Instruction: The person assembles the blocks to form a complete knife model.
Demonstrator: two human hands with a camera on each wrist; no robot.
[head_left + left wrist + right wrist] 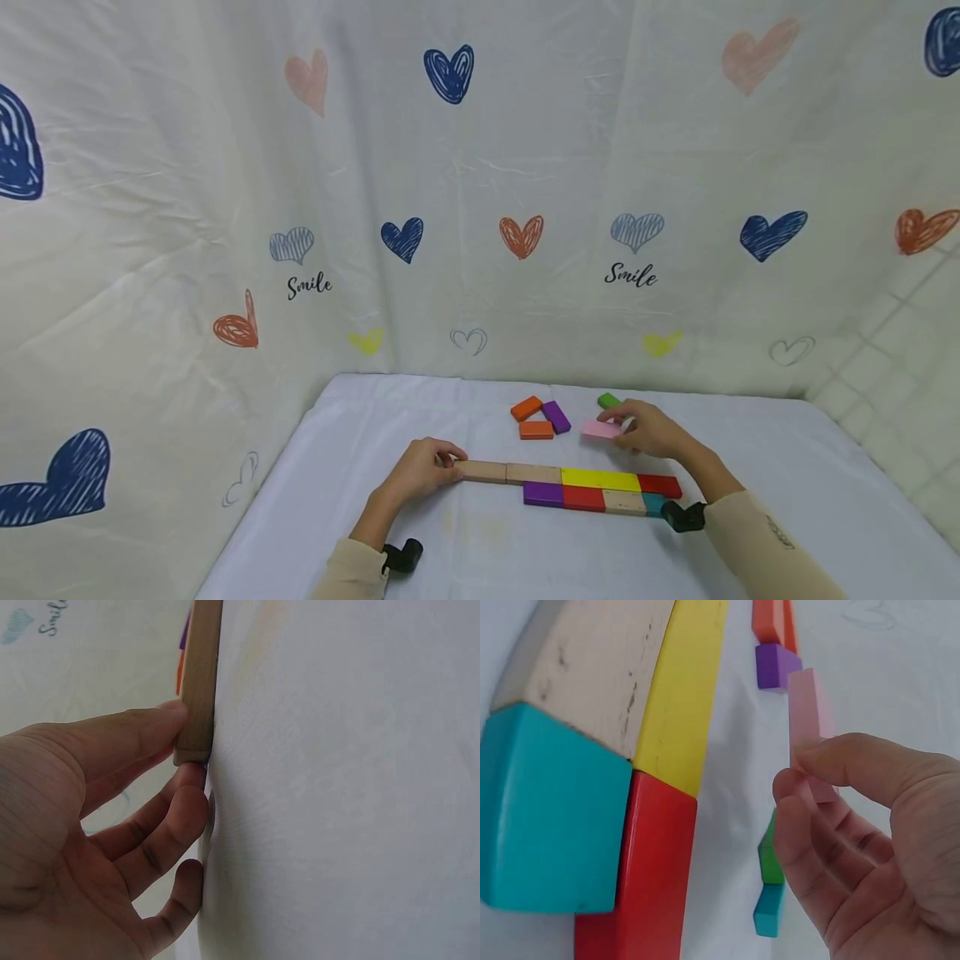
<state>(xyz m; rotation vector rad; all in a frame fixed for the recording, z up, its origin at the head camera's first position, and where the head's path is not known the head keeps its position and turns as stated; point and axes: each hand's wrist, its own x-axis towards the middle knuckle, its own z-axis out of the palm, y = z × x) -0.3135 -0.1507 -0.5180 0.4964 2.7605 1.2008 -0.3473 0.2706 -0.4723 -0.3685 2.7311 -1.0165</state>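
Note:
My left hand holds the left end of a plain wooden block, its thumb on the block in the left wrist view. This block starts the back row, followed by another wooden block, a yellow block and a red block. Against it lies a front row: purple, red, wooden and teal blocks. My right hand pinches a pink block between thumb and fingers, behind the rows.
Two orange blocks, one farther back and one nearer, lie with a purple block behind the rows. A green block and a small teal block lie near my right hand. A heart-printed curtain stands behind the white-covered table.

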